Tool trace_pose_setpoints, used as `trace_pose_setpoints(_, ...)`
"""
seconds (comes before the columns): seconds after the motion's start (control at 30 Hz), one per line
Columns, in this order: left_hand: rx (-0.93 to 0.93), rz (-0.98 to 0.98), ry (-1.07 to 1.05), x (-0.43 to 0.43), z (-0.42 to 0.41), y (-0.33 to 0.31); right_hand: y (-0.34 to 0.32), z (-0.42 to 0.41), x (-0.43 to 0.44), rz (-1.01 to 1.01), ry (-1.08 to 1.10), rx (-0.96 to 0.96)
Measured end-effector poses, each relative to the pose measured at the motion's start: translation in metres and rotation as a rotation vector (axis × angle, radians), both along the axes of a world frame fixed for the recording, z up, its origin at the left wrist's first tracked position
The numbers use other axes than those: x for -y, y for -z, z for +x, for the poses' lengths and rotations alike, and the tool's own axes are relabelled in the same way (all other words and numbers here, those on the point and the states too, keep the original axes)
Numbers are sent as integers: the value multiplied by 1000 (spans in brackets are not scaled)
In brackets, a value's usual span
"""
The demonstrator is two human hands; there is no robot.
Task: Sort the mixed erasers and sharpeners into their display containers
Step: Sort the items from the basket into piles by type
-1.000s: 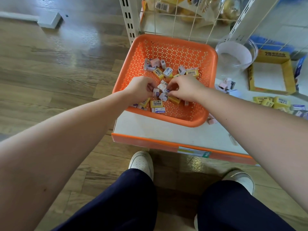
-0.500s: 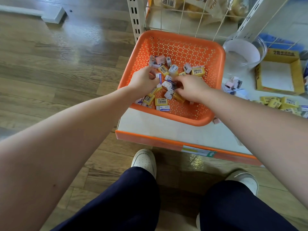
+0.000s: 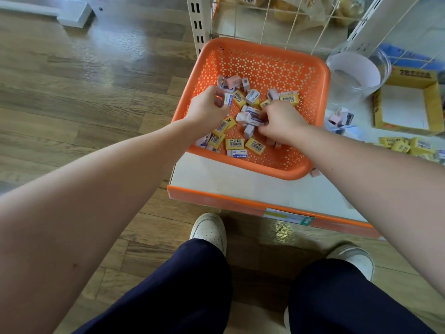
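On my feed both hands are down in the orange basket, which sits at the left end of the white shelf and holds the mixed heap. My left hand has its fingers curled and pinches a white eraser at the left side of the heap. The blue band on it reads "ERASER", and its long axis runs away from me, so the word stands on end. My right hand is curled over the middle of the heap, fingertips closed on a second white eraser. It lies roughly crosswise, and its print is too blurred to read.

Near the front wall a flat eraser lies left to right, "ERASER" legible along its blue strip. Yellow erasers show barcodes, and one shows "2B". A pink sharpener and a white sharpener lie toward the back of the heap.

Right of the basket stand a clear tub and a yellow box printed "2B". More yellow erasers are piled in front of the box, and some sharpeners lie between basket and box.
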State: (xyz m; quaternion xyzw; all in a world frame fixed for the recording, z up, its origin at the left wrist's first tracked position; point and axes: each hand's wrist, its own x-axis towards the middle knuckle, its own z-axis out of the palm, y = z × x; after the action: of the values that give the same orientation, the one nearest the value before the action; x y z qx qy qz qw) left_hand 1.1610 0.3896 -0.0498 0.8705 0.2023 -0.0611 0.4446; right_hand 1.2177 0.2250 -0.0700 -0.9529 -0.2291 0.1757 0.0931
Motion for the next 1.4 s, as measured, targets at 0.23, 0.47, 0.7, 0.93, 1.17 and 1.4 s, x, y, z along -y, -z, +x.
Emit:
trace_pose_setpoints(0.23,22,49,58,-2,5,-6,-32,9,14,130,52,153)
trace_pose_setpoints(0.47,111,82,118,51,34,-62,-84,19,54,170,78,241)
trace_pose_setpoints(0.7,144,135,255,134,41,-104,-112,5,147,172,134,313)
trace_pose_setpoints(0.93,83,-2,375,245,37,-71,-87,-24,292,64,405,230)
trace_pose_setpoints(1.17,-43,-195,399,370,25,-29,-60,-55,393,128,644,211)
trace_pose_setpoints(1.4,-69,-55,407,438,8,3,-18,-76,422,225,757,132)
